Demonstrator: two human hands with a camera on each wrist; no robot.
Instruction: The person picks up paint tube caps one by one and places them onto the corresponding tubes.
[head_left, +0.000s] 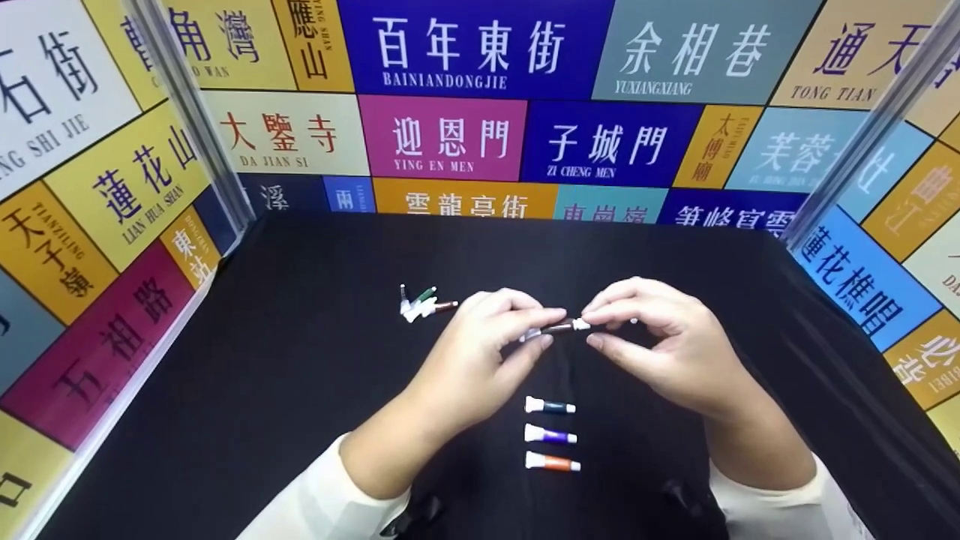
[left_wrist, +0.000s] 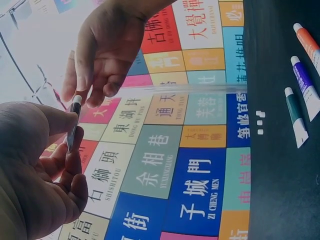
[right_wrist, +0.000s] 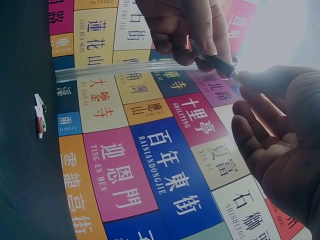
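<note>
In the head view my left hand (head_left: pixel 480 352) pinches a small dark paint tube (head_left: pixel 557 328) with a white end, holding it up over the black table. The fingertips of my right hand (head_left: pixel 667 337) close on the white cap (head_left: pixel 582 324) at the tube's right end. The left wrist view shows the dark tube (left_wrist: pixel 75 112) between the left thumb and fingers, with the right fingertips right at its tip. From the right wrist, the tube (right_wrist: pixel 220 65) slants between both hands. Three paint tubes lie in a column nearer me: dark green (head_left: pixel 551 406), purple (head_left: pixel 552 434) and orange (head_left: pixel 553 462).
Farther left on the black cloth (head_left: pixel 315 360), a small pile holds a green tube (head_left: pixel 428 293), a brown tube (head_left: pixel 444 306) and a dark one (head_left: pixel 403 294). Several small white caps (left_wrist: pixel 260 120) lie on the table. Colourful sign-covered walls (head_left: pixel 442 139) enclose its back and sides.
</note>
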